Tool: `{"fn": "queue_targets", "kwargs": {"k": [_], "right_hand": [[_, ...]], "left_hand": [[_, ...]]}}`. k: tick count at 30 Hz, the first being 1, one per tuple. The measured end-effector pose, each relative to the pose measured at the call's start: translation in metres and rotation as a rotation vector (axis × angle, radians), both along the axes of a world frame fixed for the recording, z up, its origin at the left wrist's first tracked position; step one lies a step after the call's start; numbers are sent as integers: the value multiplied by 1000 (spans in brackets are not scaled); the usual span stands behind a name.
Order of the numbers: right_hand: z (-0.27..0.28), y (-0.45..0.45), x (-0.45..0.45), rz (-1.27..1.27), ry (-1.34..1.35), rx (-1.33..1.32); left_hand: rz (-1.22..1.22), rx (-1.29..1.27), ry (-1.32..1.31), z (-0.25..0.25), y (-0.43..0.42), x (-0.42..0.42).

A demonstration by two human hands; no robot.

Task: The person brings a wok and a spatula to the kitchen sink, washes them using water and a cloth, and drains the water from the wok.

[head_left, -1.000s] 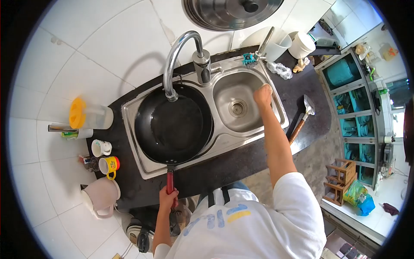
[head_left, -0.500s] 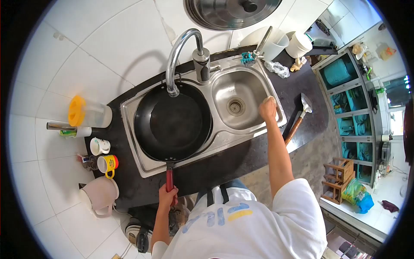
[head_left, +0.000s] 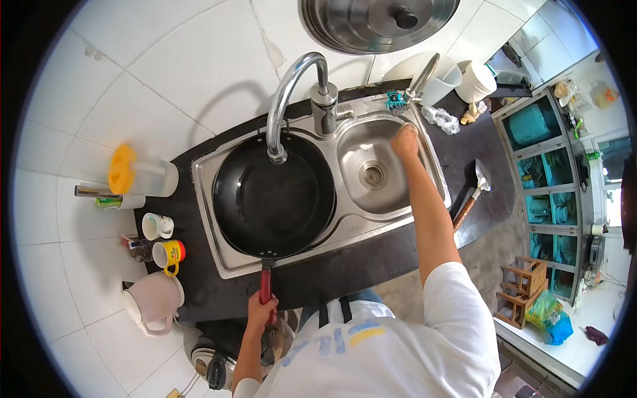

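My left hand (head_left: 263, 309) is wrapped round the red handle of a black frying pan (head_left: 275, 196). The pan rests over the left basin of the steel double sink (head_left: 222, 262), beneath the curved faucet (head_left: 292, 79). Over the far right part of the right basin (head_left: 355, 156) is my right hand (head_left: 405, 142), its fingers curled together. What those fingers hold, if anything, is hidden. Just beyond that hand, a teal scrubber (head_left: 397, 100) sits at the sink's back corner beside a metal handle-like piece (head_left: 424, 76).
A spatula (head_left: 472, 196) lies on the dark counter at right, near crumpled clear plastic (head_left: 441, 120). White containers (head_left: 476, 81) stand behind. To the left are a yellow-lidded pitcher (head_left: 152, 176), mugs (head_left: 157, 226) and a kettle (head_left: 156, 302). A large lid (head_left: 378, 23) hangs above.
My right hand has moved away from me, toward the back of the right basin. My left hand keeps its grip on the pan handle. The whole view has shifted slightly.
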State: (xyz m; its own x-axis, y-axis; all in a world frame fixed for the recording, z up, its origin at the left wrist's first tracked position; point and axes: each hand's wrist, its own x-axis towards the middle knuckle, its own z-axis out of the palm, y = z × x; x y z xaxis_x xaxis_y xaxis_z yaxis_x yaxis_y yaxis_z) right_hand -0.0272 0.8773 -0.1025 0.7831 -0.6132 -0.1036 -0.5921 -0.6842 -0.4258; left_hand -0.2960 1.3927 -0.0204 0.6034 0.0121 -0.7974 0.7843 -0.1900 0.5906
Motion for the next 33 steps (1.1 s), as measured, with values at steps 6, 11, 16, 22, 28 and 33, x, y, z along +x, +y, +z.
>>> {"fn": "queue_targets", "kwargs": {"k": [6, 11, 16, 22, 28, 33], "right_hand": [[-26, 27, 36, 84, -51, -17], [-27, 59, 42, 200, -102, -92], [-26, 104, 23, 582, -97, -337], [-2, 137, -4, 664, -33, -152], [-2, 121, -35, 692, -199, 143], [33, 80, -79, 174, -311, 1627]], "left_hand": [[-1, 4, 6, 0, -1, 1], [10, -7, 3, 2, -1, -1], [-18, 12, -1, 3, -4, 0], [5, -3, -27, 1, -6, -3], [-5, -14, -45, 5, -5, -4], [-30, -39, -49, -5, 2, -5]]}}
